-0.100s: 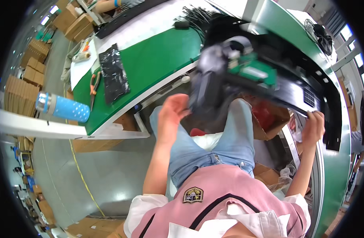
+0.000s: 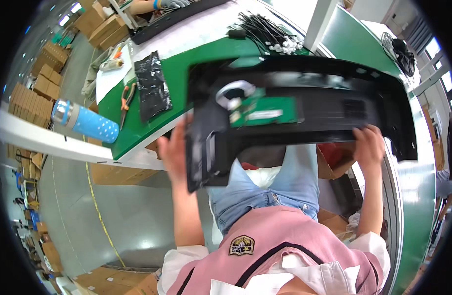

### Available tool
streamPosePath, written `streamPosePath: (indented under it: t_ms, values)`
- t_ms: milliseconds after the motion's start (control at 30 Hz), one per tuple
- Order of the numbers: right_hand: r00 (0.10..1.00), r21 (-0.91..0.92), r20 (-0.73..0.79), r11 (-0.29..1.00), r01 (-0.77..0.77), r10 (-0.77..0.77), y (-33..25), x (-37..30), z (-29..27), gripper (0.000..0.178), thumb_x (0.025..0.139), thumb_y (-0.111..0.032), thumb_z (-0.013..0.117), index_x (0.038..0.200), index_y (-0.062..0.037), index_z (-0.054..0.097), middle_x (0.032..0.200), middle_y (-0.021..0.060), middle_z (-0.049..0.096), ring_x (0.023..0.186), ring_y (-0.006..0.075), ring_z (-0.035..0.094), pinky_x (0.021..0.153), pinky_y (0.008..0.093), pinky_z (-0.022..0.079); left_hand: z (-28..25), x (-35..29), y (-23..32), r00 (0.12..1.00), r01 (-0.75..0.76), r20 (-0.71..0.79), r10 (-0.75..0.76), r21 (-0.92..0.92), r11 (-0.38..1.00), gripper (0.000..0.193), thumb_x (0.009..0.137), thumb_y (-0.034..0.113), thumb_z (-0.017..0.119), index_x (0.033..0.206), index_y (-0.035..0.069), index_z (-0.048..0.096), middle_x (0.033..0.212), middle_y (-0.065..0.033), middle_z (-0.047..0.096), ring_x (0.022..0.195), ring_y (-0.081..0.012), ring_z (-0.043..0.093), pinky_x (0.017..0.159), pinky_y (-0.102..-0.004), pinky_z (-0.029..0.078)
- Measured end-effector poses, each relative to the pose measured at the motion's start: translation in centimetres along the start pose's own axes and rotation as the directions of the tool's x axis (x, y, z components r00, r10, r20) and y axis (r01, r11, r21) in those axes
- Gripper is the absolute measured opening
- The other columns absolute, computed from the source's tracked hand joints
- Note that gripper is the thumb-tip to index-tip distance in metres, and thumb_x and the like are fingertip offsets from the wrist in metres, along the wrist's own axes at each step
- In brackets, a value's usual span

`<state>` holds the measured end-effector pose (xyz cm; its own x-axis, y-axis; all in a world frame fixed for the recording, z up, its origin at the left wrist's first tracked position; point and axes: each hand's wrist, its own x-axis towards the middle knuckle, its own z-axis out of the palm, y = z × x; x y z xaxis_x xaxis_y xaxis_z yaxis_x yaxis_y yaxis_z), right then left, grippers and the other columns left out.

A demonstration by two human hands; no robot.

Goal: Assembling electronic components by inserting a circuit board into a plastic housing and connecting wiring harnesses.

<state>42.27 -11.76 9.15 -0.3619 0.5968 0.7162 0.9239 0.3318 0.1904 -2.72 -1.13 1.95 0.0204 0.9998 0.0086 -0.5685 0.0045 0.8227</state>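
Note:
A long black plastic housing [image 2: 329,110] hangs in the air above my lap, its hollow side showing. A green circuit board [image 2: 270,110] sits inside it, left of the middle, with a curled white strip [image 2: 234,91] beside the board. My right hand [image 2: 369,147] is closed on the lower edge near the right end. At the left end is my left hand [image 2: 174,155], blurred, with thumb and fingers apart. Some of its fingers are partly hidden by the housing's edge, and whether they bear on it is hard to tell.
On the green table [image 2: 211,55] lie a black plastic bag [image 2: 153,87], orange-handled pliers [image 2: 126,104] and a bundle of black cables [image 2: 265,32] with white connectors. A blue dotted bottle [image 2: 90,123] stands at the left corner. Another person's gloved hand [image 2: 172,4] shows at the far edge.
The housing has swung left and levelled out, its inside now facing me more fully. Both hands have moved left, my left one staying beside its left end.

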Motion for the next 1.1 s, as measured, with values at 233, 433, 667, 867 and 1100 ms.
streamPosePath:
  t_ms: [233, 433, 667, 867, 1100]
  values:
    - [0.896, 0.317, -0.078, 0.842, 0.437, -0.437, -8.8, 11.0, 10.1, 0.040, 0.057, -0.007, 0.065, 0.095, 0.0065, 0.066, 0.084, 0.0117, 0.054, 0.080, 0.0290, 0.062, 0.060, 0.0363, 0.054, -4.0, -5.0, 9.3, 0.983, -0.065, -0.160, 0.087, 0.137, 0.988, 0.052, 0.095, 0.024, 0.053, 0.140, 0.000, 0.047, 0.131, -0.0127, 0.058, 0.114, -0.0228, 0.061, 0.096, -0.0342, 0.050]
    - [0.895, 0.449, -0.116, 0.781, 0.433, -0.430, -12.3, 12.6, 16.2, 0.037, 0.060, -0.008, 0.065, 0.094, 0.0054, 0.066, 0.083, 0.0109, 0.053, 0.077, 0.0268, 0.061, 0.058, 0.0353, 0.053, -7.9, -3.5, 11.6, 0.965, -0.021, -0.246, 0.091, 0.274, 0.961, 0.054, 0.083, 0.012, 0.052, 0.136, 0.000, 0.050, 0.122, -0.0115, 0.061, 0.106, -0.0213, 0.064, 0.088, -0.0321, 0.053]
    - [0.926, 0.511, -0.042, 0.788, 0.342, -0.375, -12.3, 15.4, 19.2, 0.029, 0.065, -0.009, 0.066, 0.092, 0.0015, 0.064, 0.082, 0.0060, 0.049, 0.076, 0.0202, 0.057, 0.057, 0.0314, 0.051, -7.4, -0.7, 11.1, 0.903, -0.127, -0.332, 0.273, 0.401, 0.907, 0.052, 0.082, 0.010, 0.052, 0.132, -0.003, 0.052, 0.123, -0.0123, 0.060, 0.106, -0.0216, 0.063, 0.092, -0.0324, 0.052]
    - [0.949, 0.592, 0.081, 0.781, 0.201, -0.306, -9.4, 15.7, 20.0, 0.029, 0.067, -0.006, 0.069, 0.096, -0.0001, 0.067, 0.085, 0.0079, 0.054, 0.077, 0.0227, 0.059, 0.059, 0.0340, 0.052, -7.3, 2.4, 10.5, 0.900, -0.120, -0.330, 0.286, 0.443, 0.888, 0.052, 0.082, 0.005, 0.052, 0.133, -0.006, 0.050, 0.128, -0.0134, 0.058, 0.112, -0.0215, 0.060, 0.097, -0.0317, 0.047]
    - [0.967, 0.747, 0.213, 0.661, -0.070, -0.139, -7.0, 21.2, 18.0, 0.019, 0.078, -0.009, 0.074, 0.094, -0.0032, 0.069, 0.095, 0.0086, 0.062, 0.079, 0.0244, 0.063, 0.063, 0.0364, 0.053, -8.1, 3.8, 9.2, 0.866, -0.148, -0.368, 0.340, 0.461, 0.875, 0.048, 0.082, 0.006, 0.054, 0.130, -0.005, 0.052, 0.122, -0.0115, 0.059, 0.108, -0.0210, 0.060, 0.096, -0.0306, 0.048]
